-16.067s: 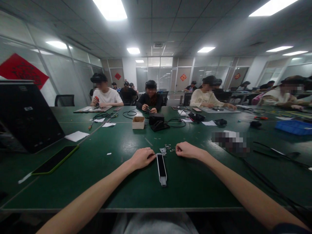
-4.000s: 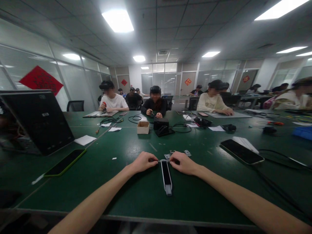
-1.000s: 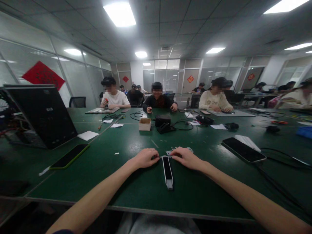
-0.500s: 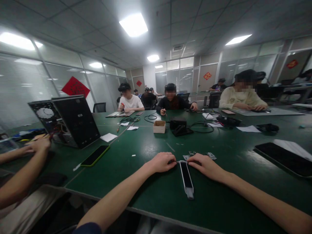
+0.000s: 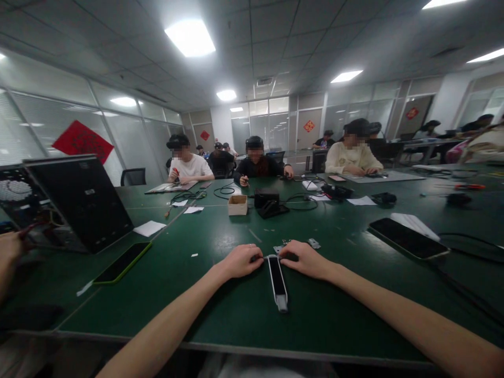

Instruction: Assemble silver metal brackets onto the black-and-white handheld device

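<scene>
Metal fittings (image 5: 314,243) too small to tell.

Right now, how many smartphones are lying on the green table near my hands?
2: a phone in a green case on your left, and a black phone on your right. Others farther along the table may be hidden or too small to tell.

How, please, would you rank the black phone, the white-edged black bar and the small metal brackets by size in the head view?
Largest to smallest: the black phone, the white-edged black bar, then the small metal brackets.

Bright, even light from fluorescent ceiling panels (image 5: 190,38), soft glare on the green table (image 5: 220,231), faint shadows, wide-angle bending toward the edges, distant faces pixelated
</scene>
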`<state>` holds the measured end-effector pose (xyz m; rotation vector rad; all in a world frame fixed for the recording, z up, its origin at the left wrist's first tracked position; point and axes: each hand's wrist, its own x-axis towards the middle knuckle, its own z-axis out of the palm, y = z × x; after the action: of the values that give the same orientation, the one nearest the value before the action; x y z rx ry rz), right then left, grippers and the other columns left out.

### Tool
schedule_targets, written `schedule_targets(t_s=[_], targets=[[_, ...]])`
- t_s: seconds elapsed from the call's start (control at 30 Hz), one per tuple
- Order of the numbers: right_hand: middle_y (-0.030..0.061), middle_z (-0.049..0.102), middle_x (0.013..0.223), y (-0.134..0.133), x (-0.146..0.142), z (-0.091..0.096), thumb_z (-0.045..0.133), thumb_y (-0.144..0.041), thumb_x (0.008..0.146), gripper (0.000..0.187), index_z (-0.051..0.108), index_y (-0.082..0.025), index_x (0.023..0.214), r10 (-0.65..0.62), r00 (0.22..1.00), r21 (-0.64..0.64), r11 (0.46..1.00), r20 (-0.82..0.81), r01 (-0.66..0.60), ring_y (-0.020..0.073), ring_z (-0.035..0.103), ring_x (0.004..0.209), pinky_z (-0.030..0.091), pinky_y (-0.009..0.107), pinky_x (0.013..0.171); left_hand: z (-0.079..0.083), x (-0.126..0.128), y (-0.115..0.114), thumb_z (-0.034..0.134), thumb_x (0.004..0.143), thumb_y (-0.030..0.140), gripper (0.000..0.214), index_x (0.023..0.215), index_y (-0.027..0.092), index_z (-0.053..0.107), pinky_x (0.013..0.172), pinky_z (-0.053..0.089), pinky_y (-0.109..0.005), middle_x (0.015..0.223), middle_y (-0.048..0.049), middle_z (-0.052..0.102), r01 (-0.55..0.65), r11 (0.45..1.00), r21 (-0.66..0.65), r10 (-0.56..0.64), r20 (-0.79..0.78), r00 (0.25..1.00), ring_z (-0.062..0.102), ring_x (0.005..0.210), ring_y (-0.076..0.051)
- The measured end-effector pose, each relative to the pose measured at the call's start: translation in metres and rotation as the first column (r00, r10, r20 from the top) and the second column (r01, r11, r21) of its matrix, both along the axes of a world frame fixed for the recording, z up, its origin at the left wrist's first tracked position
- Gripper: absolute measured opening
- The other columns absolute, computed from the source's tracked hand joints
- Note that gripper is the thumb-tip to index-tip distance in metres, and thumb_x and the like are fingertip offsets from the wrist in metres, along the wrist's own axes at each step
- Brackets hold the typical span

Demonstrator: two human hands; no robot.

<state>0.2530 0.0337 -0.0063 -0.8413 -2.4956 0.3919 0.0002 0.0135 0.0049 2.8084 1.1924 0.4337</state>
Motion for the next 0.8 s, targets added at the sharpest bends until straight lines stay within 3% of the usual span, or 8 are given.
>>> schedule_targets(t_s=[0.43,0.6,0.7,0.8], targets=[[0.0048,0.067,0.092,0.002,0.001,-0.003,0.059,-0.029,0.088,0.014,0.067,-0.019,0.095,0.021,1.0,0.057,0.998,-0.006,-0.021,0.0182,0.06,0.084,0.049,0.033,0.077,0.001,0.0,0.001,0.053,0.09,0.026,0.014,0.092,0.018,0.064,0.065,0.042,-0.024,0.082,-0.0023,0.063,-0.007,1.0,-0.007,0.007,0.021,1.0,0.058,0.071,-0.014],[0.0063,0.066,0.095,-0.004,0.003,0.008,0.058,-0.033,0.089,0.021,0.066,-0.018,0.101,0.008,0.999,0.102,0.995,0.044,-0.012,0.0182,0.059,0.087,0.048,0.031,0.078,0.004,0.001,0.0,0.051,0.089,0.027,0.015,0.089,0.018,0.064,0.065,0.042,-0.024,0.081,-0.0026,0.063,-0.002,1.0,-0.029,0.002,0.016,1.0,0.058,0.071,-0.015],[0.0081,0.067,0.097,0.002,0.008,0.018,0.054,-0.035,0.092,0.023,0.065,-0.017,0.101,-0.123,0.991,0.198,0.974,0.051,0.11,0.0192,0.059,0.09,0.046,0.033,0.083,0.004,0.001,0.002,0.05,0.09,0.028,0.017,0.09,0.018,0.064,0.066,0.042,-0.025,0.082,-0.0033,0.063,-0.013,0.999,-0.048,0.014,0.018,1.0,0.058,0.072,-0.016],[0.0111,0.066,0.104,0.023,0.029,0.025,0.045,-0.035,0.095,0.027,0.064,-0.016,0.102,-0.405,0.912,0.293,0.882,0.072,0.369,0.0222,0.057,0.098,0.042,0.037,0.09,0.001,-0.001,0.006,0.049,0.091,0.029,0.018,0.092,0.018,0.064,0.067,0.042,-0.025,0.084,-0.0032,0.063,0.01,0.998,-0.057,-0.008,0.04,0.999,0.058,0.073,-0.015]])
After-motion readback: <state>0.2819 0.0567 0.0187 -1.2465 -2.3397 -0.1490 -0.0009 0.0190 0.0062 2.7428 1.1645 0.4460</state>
